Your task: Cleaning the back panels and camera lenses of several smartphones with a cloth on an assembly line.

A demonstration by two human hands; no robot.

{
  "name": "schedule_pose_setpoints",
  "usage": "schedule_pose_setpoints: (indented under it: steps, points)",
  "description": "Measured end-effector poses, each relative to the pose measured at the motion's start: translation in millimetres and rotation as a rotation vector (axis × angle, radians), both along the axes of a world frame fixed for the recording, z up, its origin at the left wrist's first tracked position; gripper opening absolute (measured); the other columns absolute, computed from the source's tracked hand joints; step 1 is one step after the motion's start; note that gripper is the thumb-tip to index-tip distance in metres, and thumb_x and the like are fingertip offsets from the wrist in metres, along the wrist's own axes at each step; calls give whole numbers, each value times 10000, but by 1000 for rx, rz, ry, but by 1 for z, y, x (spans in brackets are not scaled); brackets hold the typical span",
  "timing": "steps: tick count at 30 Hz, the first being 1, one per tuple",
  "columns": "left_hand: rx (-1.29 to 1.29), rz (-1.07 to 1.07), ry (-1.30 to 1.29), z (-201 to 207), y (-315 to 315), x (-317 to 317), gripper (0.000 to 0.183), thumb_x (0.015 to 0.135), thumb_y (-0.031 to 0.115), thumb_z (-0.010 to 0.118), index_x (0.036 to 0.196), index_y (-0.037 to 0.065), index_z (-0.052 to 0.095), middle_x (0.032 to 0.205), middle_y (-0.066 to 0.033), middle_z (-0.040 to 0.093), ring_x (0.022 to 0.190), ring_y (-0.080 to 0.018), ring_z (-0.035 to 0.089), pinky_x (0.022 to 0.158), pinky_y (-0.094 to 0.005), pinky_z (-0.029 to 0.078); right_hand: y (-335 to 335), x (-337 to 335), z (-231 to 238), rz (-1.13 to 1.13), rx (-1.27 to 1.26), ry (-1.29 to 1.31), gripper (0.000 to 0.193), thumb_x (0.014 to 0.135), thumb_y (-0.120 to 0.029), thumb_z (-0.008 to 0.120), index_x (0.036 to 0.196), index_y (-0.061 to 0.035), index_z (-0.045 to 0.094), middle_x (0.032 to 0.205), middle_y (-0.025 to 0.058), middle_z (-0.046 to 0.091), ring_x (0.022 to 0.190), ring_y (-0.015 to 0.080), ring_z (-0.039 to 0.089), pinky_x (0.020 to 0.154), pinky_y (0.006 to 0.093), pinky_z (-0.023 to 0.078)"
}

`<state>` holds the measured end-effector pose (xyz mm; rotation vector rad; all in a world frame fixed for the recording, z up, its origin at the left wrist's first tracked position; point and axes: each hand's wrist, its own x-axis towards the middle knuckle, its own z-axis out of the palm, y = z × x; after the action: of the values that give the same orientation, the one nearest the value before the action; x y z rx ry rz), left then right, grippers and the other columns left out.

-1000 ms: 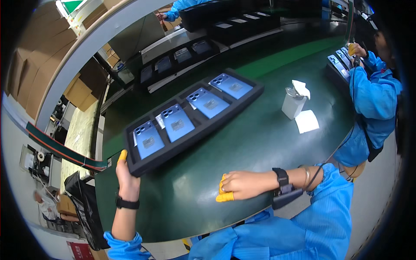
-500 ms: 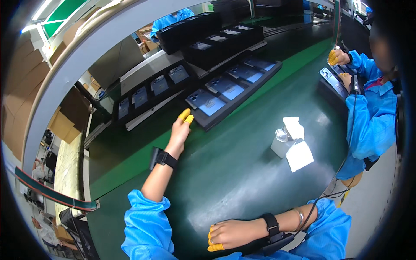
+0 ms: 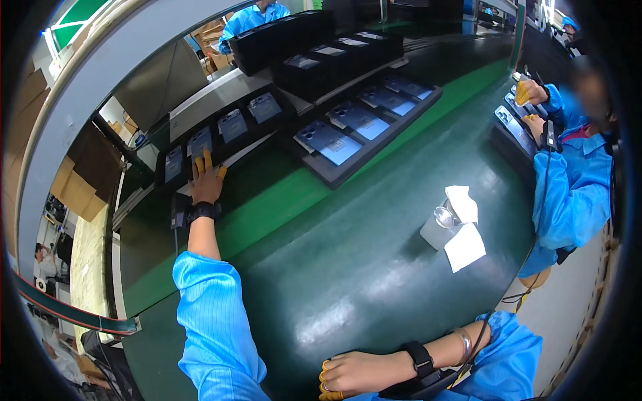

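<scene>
My left hand [image 3: 207,182] reaches to the black foam tray [image 3: 159,175] at the left, yellow cots on its fingertips. Its fingers are stretched out and spread, the tips over the lower end of a blue smartphone [image 3: 200,142]; whether they touch it I cannot tell. Several more phones lie in that tray, camera ends away from me. To its right, a second black tray [image 3: 332,182] holds a row of blue phones [image 3: 329,142]. Down at the front edge my right hand [image 3: 364,372] rests on the green table [image 3: 374,294], fingers curled in, with nothing visible in them.
A clear-lidded container [image 3: 438,230] with white wipes [image 3: 465,247] stands right of the middle. Stacked black trays [image 3: 341,70] fill the back. At the right, a co-worker [image 3: 572,180] in blue handles phones in a tray. A grey frame post [image 3: 60,154] curves along the left.
My left hand has moved left, from the near corner of the right-hand tray to a phone in the left-hand tray. My right hand stays almost still. The view has shifted slightly.
</scene>
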<state>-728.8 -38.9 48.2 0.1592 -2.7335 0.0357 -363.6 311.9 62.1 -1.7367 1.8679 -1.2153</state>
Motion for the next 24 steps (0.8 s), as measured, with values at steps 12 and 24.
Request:
schedule_pose_setpoints:
  steps: [12,24]
  points:
    - [-222,7,117,10,20,-12,510,791,323,650,1218,77,517,1274,-127,510,1187,-295,444,939,-460,399,1,-5,-1,13,55,-38,153,828,-159,604,797,-13,569,796,88,551,848,252,541,734,347,473]
    - [-46,-223,-210,77,35,103,375,706,322,744,970,72,655,1020,-126,641,984,-305,594,819,-416,474,-2,-9,-7,22,-12,-264,235,864,-164,582,727,16,520,771,132,563,810,298,548,721,386,473]
